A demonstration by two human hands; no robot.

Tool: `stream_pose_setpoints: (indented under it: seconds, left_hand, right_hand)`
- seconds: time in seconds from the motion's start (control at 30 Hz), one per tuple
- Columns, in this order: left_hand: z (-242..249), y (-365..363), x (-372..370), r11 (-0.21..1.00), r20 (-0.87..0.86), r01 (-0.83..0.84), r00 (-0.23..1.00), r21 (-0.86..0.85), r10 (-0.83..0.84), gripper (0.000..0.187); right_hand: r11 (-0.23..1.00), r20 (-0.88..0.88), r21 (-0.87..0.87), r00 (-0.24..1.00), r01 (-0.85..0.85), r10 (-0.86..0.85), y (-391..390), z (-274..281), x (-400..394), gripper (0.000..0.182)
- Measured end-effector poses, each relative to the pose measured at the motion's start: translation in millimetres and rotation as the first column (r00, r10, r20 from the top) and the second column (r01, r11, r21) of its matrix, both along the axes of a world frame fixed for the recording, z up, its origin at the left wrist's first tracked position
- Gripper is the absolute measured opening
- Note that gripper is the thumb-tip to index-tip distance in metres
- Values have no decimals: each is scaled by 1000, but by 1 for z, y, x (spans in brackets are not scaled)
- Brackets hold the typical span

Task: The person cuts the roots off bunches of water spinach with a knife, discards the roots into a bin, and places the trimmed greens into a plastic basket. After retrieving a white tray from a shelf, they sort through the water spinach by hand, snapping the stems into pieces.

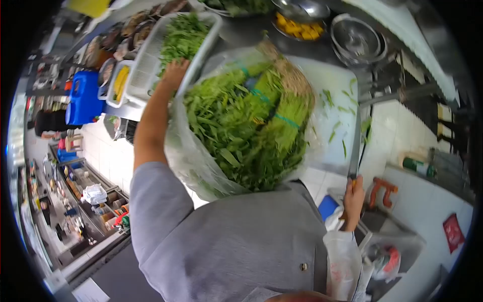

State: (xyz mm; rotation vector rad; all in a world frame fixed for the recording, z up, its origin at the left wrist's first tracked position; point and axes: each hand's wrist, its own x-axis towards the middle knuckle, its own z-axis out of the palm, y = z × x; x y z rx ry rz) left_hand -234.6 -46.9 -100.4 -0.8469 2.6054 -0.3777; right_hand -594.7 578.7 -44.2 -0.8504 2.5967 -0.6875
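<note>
Right hand [353, 197] nearest, fingers wrapped round knife [355, 146] handle, blade reaching beyond them over cutting board [329, 80]. Bagged greens [246, 126] between hands. Left hand [174, 71] farther, fingers curled on white basket [146, 65] rim.

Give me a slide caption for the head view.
Left hand in a white basket of greens; right hand holds a knife.

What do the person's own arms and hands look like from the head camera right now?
Both hands are bare, with no gloves. The left hand ends a bare forearm; a short grey sleeve covers the upper arm. The right hand shows no rings or watch that I can make out. The grey shirt has a small button.
</note>
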Motion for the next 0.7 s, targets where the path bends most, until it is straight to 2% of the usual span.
stream_pose_setpoints:
  seconds: [0.03, 0.07, 0.1, 0.17, 0.2, 0.23, 0.27, 0.3, 0.37, 0.43, 0.47, 0.53, 0.57, 0.63, 0.67, 0.7]
  left_hand:
    - [5, 8, -10, 994, 99, -111, 989, -24, 113, 80]
    - [40, 20, -25, 983, 206, -167, 967, 77, 148, 94]
    - [37, 10, -17, 959, 172, -230, 964, 164, 202, 105]
    - [97, 47, -38, 949, 147, -300, 947, 96, 284, 87]
    - [112, 49, -38, 950, 147, -297, 948, 92, 282, 87]
    - [125, 48, -36, 963, -130, -187, 968, 193, 214, 71]
    - [134, 52, -36, 964, -398, -51, 904, 263, 157, 56]
    - [143, 74, -47, 964, -398, -47, 905, 261, 152, 56]
    - [152, 144, -90, 856, -644, 92, 701, 509, 307, 37]
    - [142, 197, -120, 829, -500, 130, 843, 543, 196, 41]
    - [131, 212, -132, 825, -503, 147, 844, 546, 183, 41]
    - [115, 239, -154, 934, -537, 154, 842, 324, 47, 47]
    - [116, 254, -167, 931, -539, 171, 842, 322, 32, 47]
    - [128, 291, -194, 818, -263, -57, 932, 573, 249, 58]
    - [121, 304, -204, 812, -118, -135, 963, 568, 243, 78]
    - [116, 317, -210, 812, -119, -129, 964, 570, 237, 78]
  right_hand:
    - [1000, -36, 3, 999, 1, -1, -1, 4, 2, 18]
    - [999, -38, 35, 999, 24, -23, -1, 7, 2, 18]
    - [999, 24, 44, 1000, 15, -16, -5, 7, -1, 18]
    - [999, 89, 40, 996, -1, -2, -12, 7, -4, 18]
    - [1000, 112, 24, 994, 0, -2, -13, 6, -4, 18]
    - [1000, 134, 6, 991, 5, -5, -14, 5, -4, 18]
    - [1000, 137, 3, 991, 11, -11, -14, 3, -3, 18]
    - [1000, 122, -13, 992, -6, 8, -14, 1, -3, 18]
    - [1000, 101, -26, 995, -15, 18, -15, -4, -5, 18]
    - [996, 116, -67, 991, -54, 62, -12, -9, -4, 18]
    - [997, 112, -62, 993, -37, 44, -11, -9, -3, 18]
    - [987, 84, -128, 991, -95, 106, -8, -8, 1, 18]
    - [989, 82, -128, 993, -78, 89, -5, -8, 2, 18]
    - [988, 140, -125, 984, -91, 108, 2, -10, 4, 19]
    - [985, 131, -148, 985, -91, 111, 5, -10, 6, 19]
    - [986, 129, -146, 986, -85, 104, 9, -13, 7, 19]
